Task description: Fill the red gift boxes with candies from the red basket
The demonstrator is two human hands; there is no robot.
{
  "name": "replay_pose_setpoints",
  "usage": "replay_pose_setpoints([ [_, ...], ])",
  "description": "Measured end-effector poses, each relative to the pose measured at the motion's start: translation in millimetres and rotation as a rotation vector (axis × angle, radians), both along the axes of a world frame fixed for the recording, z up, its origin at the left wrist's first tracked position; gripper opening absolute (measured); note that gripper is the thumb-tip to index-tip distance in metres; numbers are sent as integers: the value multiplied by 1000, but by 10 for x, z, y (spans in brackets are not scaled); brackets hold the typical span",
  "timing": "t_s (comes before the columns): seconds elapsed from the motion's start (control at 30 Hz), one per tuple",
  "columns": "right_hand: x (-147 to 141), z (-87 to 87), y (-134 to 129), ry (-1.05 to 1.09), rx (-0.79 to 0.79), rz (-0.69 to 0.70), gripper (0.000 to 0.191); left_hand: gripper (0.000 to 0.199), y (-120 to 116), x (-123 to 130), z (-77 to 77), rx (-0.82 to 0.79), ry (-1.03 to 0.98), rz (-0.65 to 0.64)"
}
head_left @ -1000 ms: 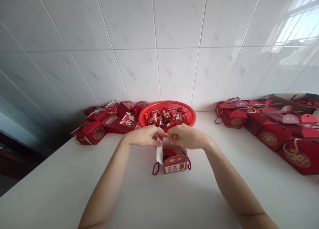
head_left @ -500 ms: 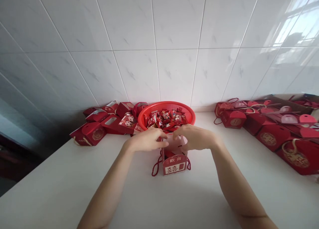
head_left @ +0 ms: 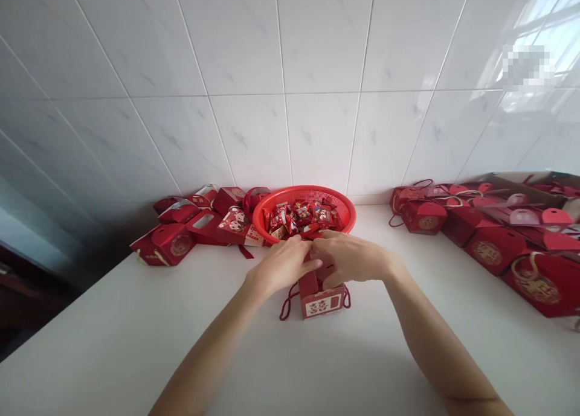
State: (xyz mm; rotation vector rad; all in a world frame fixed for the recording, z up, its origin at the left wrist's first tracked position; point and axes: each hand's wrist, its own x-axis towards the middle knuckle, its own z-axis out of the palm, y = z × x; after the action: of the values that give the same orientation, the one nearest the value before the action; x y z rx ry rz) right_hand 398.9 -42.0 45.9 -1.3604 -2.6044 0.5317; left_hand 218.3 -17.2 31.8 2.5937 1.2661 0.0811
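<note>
A small red gift box [head_left: 322, 304] with dark red cord handles stands on the white table, its lettered face toward me. On its left side, my left hand [head_left: 285, 264] has its fingers on the upper flaps. My right hand [head_left: 356, 258] is at the box's right and top, fingers bent over the flaps. Both hands hide the rear of the box. Just behind them sits a red plastic basket [head_left: 348, 214] holding several wrapped candies [head_left: 301, 214].
Several red boxes [head_left: 170, 244] lie in a pile at the back left. More red boxes [head_left: 493, 247] crowd the right side of the white table [head_left: 226, 337]. A tiled wall [head_left: 321, 126] rises behind.
My hands have come closer together over the box. A left flap has folded inward over its opening, and the front flap has tipped inward.
</note>
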Motion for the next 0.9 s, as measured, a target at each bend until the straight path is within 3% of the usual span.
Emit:
replay_pose_setpoints([
  [0.13, 20, -121, -142, 198, 17, 0, 35, 26, -79, 71, 12, 26, 39, 40],
  [0.27, 78, -380, -245, 481, 81, -50, 41, 27, -138, 120, 5, 50, 55, 88],
  [0.37, 131, -555, -303, 608, 102, -119, 26, 28, -141, 127, -5, 39, 26, 92],
  [0.47, 157, -662, -364, 631, 145, -133, 16, 30, -113, 104, -35, 32, -21, 70],
  [0.63, 146, -770, -452, 622, 180, -74, 24, 43, -97, 16, -110, 17, -105, 17],
  [0.77, 153, -872, -478, 638, 180, -48, 34, 25, -148, -55, -225, -2, -208, -16],
  [0.9, 150, -1006, -468, 641, 209, -41, 35, 17, -172, -98, -470, 98, -348, -6],
])
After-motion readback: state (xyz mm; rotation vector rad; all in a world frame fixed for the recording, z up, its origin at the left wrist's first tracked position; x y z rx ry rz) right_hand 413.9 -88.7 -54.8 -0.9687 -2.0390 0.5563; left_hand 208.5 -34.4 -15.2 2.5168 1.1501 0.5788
